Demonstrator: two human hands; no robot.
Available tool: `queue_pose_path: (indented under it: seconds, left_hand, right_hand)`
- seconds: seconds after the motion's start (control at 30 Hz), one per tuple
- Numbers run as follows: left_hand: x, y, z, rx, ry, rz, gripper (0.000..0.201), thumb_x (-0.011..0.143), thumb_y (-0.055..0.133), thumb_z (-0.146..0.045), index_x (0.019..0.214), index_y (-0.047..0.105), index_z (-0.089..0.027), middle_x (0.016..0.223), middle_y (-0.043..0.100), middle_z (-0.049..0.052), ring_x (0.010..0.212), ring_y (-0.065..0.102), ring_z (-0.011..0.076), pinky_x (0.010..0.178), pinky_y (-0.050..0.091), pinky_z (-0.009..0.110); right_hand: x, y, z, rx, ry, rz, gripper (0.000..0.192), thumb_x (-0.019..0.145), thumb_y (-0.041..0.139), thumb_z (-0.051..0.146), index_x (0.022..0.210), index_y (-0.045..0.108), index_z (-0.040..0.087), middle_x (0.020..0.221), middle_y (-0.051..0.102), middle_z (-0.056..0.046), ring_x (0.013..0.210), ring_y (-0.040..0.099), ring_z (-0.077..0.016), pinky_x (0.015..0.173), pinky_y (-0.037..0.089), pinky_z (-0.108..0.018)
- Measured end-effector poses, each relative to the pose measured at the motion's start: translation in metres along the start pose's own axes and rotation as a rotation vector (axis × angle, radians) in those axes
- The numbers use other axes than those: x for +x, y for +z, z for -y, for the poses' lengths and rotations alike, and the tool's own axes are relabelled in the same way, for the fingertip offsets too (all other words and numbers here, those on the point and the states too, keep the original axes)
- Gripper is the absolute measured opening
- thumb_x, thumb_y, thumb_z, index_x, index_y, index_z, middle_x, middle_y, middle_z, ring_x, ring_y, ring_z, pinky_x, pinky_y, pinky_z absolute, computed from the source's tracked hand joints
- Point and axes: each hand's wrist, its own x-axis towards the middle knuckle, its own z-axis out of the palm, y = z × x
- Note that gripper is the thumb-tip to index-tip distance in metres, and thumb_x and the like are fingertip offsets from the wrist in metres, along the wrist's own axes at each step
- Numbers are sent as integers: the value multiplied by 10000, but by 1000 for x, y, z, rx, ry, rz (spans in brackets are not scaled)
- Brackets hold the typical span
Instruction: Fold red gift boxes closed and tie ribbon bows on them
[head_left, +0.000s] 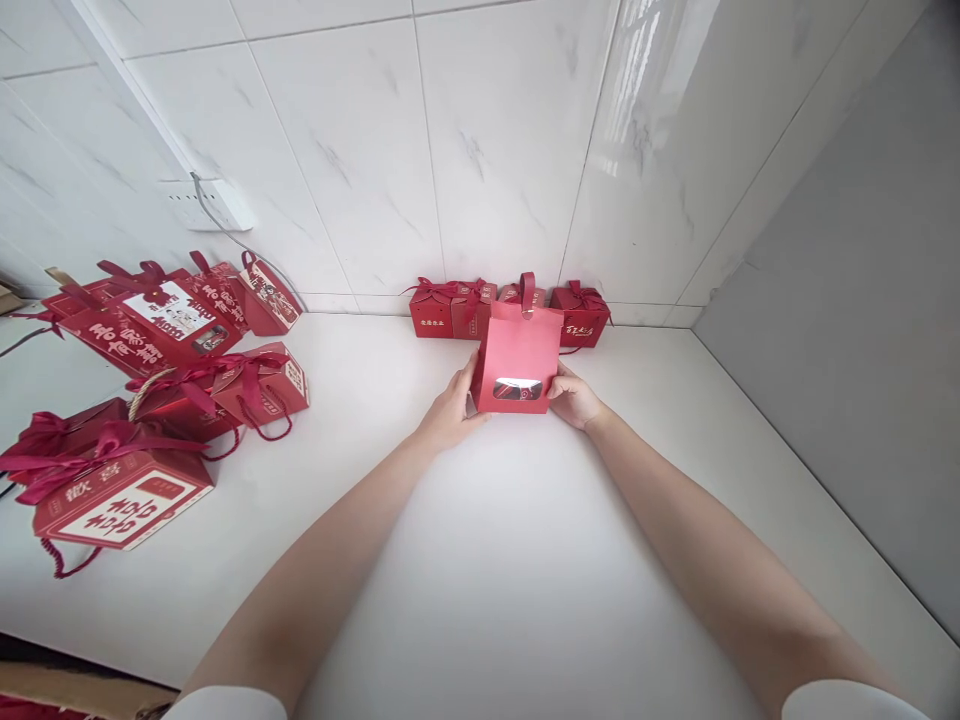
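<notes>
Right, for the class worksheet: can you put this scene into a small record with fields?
Held item: red gift box, handle up, window low in front
Left grip: on the box's left side
Right grip: on its right side
Behind: ribboned boxes along the tiled wall
Far left: more red boxes
Surface: white table

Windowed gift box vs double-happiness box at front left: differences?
- Windowed gift box is held between left grip and right grip; double-happiness box stands apart from both.
- Windowed gift box is taller than wide; double-happiness box is wider than tall.
- Windowed gift box has a strap loop on top; double-happiness box has ribbon.

Both are red.
</notes>
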Motion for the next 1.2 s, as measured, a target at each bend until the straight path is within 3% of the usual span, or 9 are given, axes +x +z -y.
queue_pose_path:
  seconds: [0.1,0.27,0.43,0.63,0.77,0.83,1.0,1.1,1.2]
  left_hand:
    - [-2,-1,-1,133,101,17,987,778,662,-253,1535,37,-358,1452,364,107,1071,579,236,811,515,328]
    - [-3,-1,-2,263,215,-24,892,802,632,-249,1525,124,-371,1481,301,103,1125,555,249,793,524,321]
    - [2,1,-1,202,179,-27,802,840,616,-328,1519,190,-305,1471,316,126,1183,524,281,925,500,392]
    - [5,1,4,49,77,-60,686,883,555,-429,1493,278,-281,1388,410,124,1122,549,229,815,522,308]
    - [7,0,5,-2,56,-162,561,922,484,-443,1440,391,-249,1299,513,120,1124,550,219,792,497,281]
    - [6,0,2,-22,72,-182,549,923,485,-441,1429,409,-242,1319,526,117,1153,544,226,801,489,281]
    - [0,0,-10,-105,115,-151,561,917,509,-419,1442,393,-258,1430,488,94,1259,511,253,996,446,359]
    - [-4,2,-15,13,206,-119,562,903,537,-379,1438,409,-265,1454,473,78,1338,448,264,1131,343,411]
    - [-7,7,-20,160,340,-35,488,899,531,-323,1384,494,-287,1489,424,63,1369,417,274,1143,351,437]
  right_hand:
    - [-1,1,1,-15,26,12,550,503,483,101,1015,605,262,969,692,14,840,620,-231,756,489,-404]
    - [-1,4,4,-44,40,36,529,508,496,121,1014,595,243,937,696,-9,854,611,-264,785,485,-446]
    - [2,5,4,-64,27,9,462,531,513,130,969,605,244,944,684,-8,864,602,-250,822,475,-438]
    - [3,6,1,-24,-5,-15,416,652,550,163,1050,597,275,1047,678,10,969,609,-226,899,476,-415]
    - [4,7,-1,-2,18,-85,254,798,630,392,1024,586,285,1064,689,-4,1032,621,-235,924,488,-437]
    - [5,9,-2,-22,30,-98,291,832,604,510,1006,607,276,1072,698,-14,1066,615,-237,938,487,-432]
    - [6,15,-10,-86,51,-106,404,843,546,614,1037,650,276,1039,715,-16,1052,628,-249,918,491,-417]
    - [9,17,-20,-131,-3,-218,402,804,572,633,962,642,270,954,711,-10,971,641,-254,843,514,-419]
    - [10,16,-30,-152,-36,-304,404,778,572,660,918,614,283,915,704,-4,936,630,-260,804,515,-420]
